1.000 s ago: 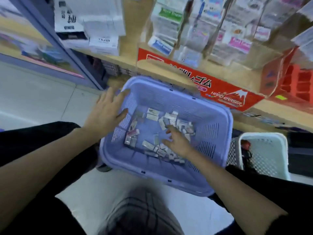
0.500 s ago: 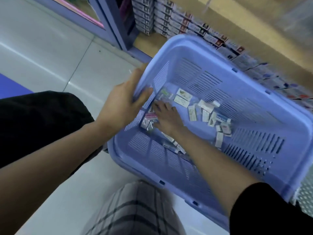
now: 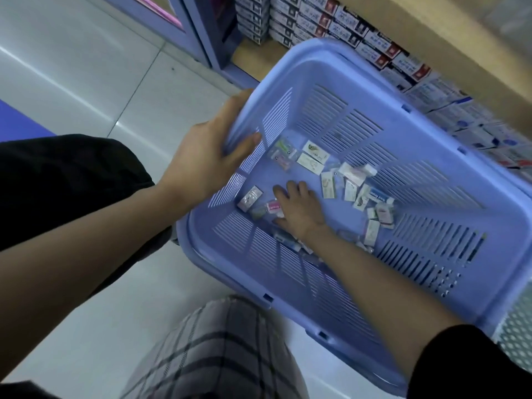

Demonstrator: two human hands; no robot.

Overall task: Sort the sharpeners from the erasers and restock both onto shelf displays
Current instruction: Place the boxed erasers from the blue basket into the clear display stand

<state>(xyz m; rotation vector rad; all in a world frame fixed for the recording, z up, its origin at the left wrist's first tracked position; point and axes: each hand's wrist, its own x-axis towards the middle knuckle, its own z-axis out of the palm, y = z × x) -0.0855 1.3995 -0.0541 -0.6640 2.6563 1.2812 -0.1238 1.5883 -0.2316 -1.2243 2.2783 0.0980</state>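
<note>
Black left sleeve (image 3: 60,180) at nine o'clock, black right sleeve (image 3: 472,367) at five — both short; pale checked trousers (image 3: 218,352) with dark lines at six.

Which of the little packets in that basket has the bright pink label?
The packet lying right beside the right hand, on its side toward the left hand. The other packets in the blue basket look mainly white, pale or clear.

The little packets (image 3: 354,182) in the basket (image 3: 359,133) are too small and smeary to call eraser or sharpener (print's unreadable). The right hand (image 3: 299,208) covers a few, and whatever's under its palm is hidden. The left hand (image 3: 207,162) has its fingers out of sight behind the rim. The basket's right corner runs off frame, and the labels on the shelf boxes (image 3: 345,21) are illegible too.
</note>
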